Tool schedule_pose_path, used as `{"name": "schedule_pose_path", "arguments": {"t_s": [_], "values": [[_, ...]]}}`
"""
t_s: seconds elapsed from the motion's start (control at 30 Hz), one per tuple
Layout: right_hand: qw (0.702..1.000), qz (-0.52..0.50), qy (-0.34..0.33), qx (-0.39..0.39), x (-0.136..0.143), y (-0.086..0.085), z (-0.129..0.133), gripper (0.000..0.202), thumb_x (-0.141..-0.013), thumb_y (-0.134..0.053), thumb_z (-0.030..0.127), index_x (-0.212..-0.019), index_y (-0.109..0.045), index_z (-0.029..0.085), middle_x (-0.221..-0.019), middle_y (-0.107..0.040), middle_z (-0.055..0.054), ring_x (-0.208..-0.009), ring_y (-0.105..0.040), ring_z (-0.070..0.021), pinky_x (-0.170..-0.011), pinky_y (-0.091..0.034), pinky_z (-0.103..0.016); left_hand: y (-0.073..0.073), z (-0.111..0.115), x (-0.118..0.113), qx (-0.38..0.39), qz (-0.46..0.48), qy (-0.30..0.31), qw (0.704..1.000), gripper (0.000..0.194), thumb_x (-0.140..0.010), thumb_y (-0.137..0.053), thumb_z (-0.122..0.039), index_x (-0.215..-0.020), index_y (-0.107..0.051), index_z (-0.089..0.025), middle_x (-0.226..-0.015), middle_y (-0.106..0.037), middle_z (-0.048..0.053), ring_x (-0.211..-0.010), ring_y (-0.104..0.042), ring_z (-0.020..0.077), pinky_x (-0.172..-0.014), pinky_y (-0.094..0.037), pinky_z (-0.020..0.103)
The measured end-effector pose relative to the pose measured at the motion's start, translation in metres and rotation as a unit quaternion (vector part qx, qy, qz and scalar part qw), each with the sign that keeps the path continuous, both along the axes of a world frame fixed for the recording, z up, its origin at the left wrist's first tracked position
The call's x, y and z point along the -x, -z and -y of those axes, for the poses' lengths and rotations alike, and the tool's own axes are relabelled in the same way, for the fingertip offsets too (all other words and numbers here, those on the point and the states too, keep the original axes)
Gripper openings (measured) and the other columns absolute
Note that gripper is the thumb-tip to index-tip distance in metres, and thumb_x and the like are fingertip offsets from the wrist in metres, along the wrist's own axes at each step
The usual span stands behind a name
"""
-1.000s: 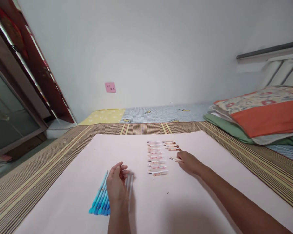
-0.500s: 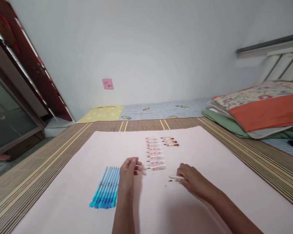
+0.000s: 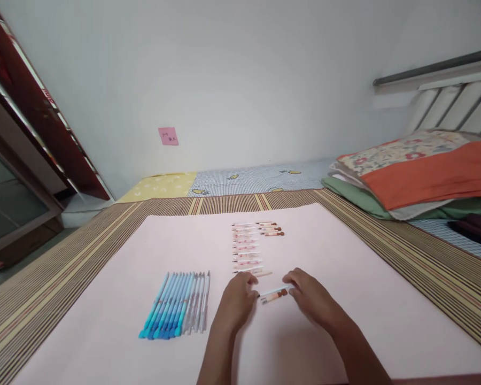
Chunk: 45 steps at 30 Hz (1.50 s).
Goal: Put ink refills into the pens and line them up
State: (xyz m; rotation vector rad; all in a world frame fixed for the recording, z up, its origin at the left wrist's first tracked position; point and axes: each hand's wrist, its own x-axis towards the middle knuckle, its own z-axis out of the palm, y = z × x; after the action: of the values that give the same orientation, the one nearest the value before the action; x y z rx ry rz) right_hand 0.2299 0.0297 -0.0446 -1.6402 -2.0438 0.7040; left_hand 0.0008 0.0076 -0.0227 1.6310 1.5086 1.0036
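A slim white pen part [image 3: 273, 291] with a dark tip lies slanted between my hands. My left hand [image 3: 237, 300] pinches near its tip end; my right hand [image 3: 308, 293] has its fingers closed at the other end. Just below it lies a short peach piece with a brown top [image 3: 275, 297]. Beyond my hands is a column of slim pinkish and white pen parts [image 3: 246, 247], with a few brown-topped pieces [image 3: 271, 229] at its upper right. Left of my left hand lie blue pens [image 3: 166, 307] in a row, with several clear grey-white pens [image 3: 197, 303] alongside.
Everything lies on a pale pink sheet [image 3: 176, 238] over a striped mat [image 3: 84, 251]. Folded orange and green bedding [image 3: 417, 171] is piled at the right. A pink note [image 3: 168, 136] sticks to the wall behind.
My left hand has moved right, uncovering the clear pens. Both hands have come together at the white pen part, and the brown-topped piece now shows below it. The view has shifted slightly.
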Motion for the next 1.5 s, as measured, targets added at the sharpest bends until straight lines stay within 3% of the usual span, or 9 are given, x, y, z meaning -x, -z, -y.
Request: {"name": "schedule_pose_path", "arguments": {"t_s": [0.23, 0.37, 0.47, 0.67, 0.87, 1.03, 1.2, 1.5], "values": [[0.999, -0.043, -0.001, 0.004, 0.002, 0.003, -0.008, 0.022, -0.076, -0.049, 0.011, -0.086, -0.066, 0.021, -0.097, -0.063, -0.005, -0.092, -0.060, -0.0199, -0.080, -0.042, -0.030, 0.004, -0.005, -0.004, 0.010, -0.030, -0.005, 1.000, 0.023, -0.071, -0.057, -0.008, -0.082, -0.071, -0.022, -0.078, -0.066, 0.005, -0.071, -0.057, 0.0205, -0.066, -0.038, 0.029], [0.998, -0.068, -0.001, -0.006, 0.006, -0.001, -0.011, 0.023, -0.080, -0.046, 0.012, -0.085, -0.066, 0.021, -0.094, -0.063, -0.005, -0.091, -0.060, -0.0196, -0.081, -0.042, -0.030, -0.001, -0.009, 0.015, -0.018, 0.006, -0.075, 0.997, 0.014, -0.082, -0.056, -0.020, -0.082, -0.070, -0.022, -0.073, -0.065, 0.003, -0.065, -0.055, 0.0190, -0.063, -0.038, 0.029], [0.997, -0.073, -0.014, 0.003, 0.009, -0.004, -0.011, 0.023, -0.080, -0.045, 0.011, -0.083, -0.066, 0.021, -0.094, -0.062, -0.005, -0.092, -0.059, -0.0196, -0.081, -0.042, -0.030, -0.004, -0.010, 0.027, -0.014, 0.007, -0.112, 0.994, 0.011, -0.082, -0.058, -0.024, -0.081, -0.069, -0.022, -0.070, -0.064, 0.002, -0.060, -0.054, 0.0180, -0.059, -0.036, 0.028], [0.999, -0.041, -0.006, 0.031, 0.016, -0.012, -0.012, 0.019, -0.076, -0.046, 0.008, -0.075, -0.060, 0.021, -0.091, -0.059, -0.004, -0.090, -0.056, -0.0192, -0.075, -0.039, -0.029, -0.001, -0.008, 0.021, 0.012, -0.006, -0.070, 0.997, 0.013, -0.085, -0.057, -0.026, -0.083, -0.068, -0.021, -0.069, -0.062, 0.001, -0.063, -0.054, 0.0175, -0.060, -0.037, 0.027], [0.999, -0.026, -0.022, 0.022, 0.015, -0.014, -0.013, 0.020, -0.076, -0.046, 0.004, -0.075, -0.058, 0.020, -0.093, -0.058, -0.005, -0.091, -0.053, -0.0195, -0.076, -0.038, -0.029, 0.004, -0.010, 0.001, -0.026, -0.109, -0.031, 0.993, 0.020, -0.088, -0.050, -0.015, -0.096, -0.067, -0.021, -0.092, -0.061, 0.004, -0.078, -0.057, 0.0176, -0.074, -0.042, 0.029], [0.999, 0.005, -0.027, 0.020, 0.007, -0.015, -0.013, 0.018, -0.077, -0.051, 0.002, -0.075, -0.059, 0.018, -0.095, -0.058, -0.007, -0.091, -0.052, -0.0199, -0.077, -0.036, -0.028, 0.006, -0.012, -0.012, -0.017, -0.191, 0.013, 0.981, 0.032, -0.085, -0.046, -0.004, -0.103, -0.067, -0.020, -0.101, -0.054, 0.006, -0.083, -0.057, 0.0182, -0.075, -0.042, 0.029], [0.998, 0.062, 0.010, 0.012, -0.008, -0.014, -0.014, 0.020, -0.080, -0.051, 0.001, -0.079, -0.061, 0.018, -0.096, -0.058, -0.007, -0.088, -0.053, -0.0192, -0.073, -0.034, -0.028, 0.010, -0.014, -0.015, -0.012, -0.208, 0.017, 0.978, 0.029, -0.088, -0.044, -0.006, -0.103, -0.065, -0.021, -0.101, -0.051, 0.006, -0.083, -0.058, 0.0183, -0.075, -0.042, 0.030], [0.997, 0.057, 0.029, 0.045, -0.011, -0.022, -0.011, 0.019, -0.078, -0.052, 0.002, -0.076, -0.062, 0.018, -0.095, -0.058, -0.006, -0.087, -0.054, -0.0178, -0.071, -0.035, -0.026, 0.017, -0.019, -0.023, -0.041, -0.171, 0.005, 0.984, 0.021, -0.081, -0.049, 0.000, -0.079, -0.053, -0.021, -0.096, -0.055, 0.003, -0.077, -0.057, 0.0148, -0.069, -0.041, 0.027]]}}
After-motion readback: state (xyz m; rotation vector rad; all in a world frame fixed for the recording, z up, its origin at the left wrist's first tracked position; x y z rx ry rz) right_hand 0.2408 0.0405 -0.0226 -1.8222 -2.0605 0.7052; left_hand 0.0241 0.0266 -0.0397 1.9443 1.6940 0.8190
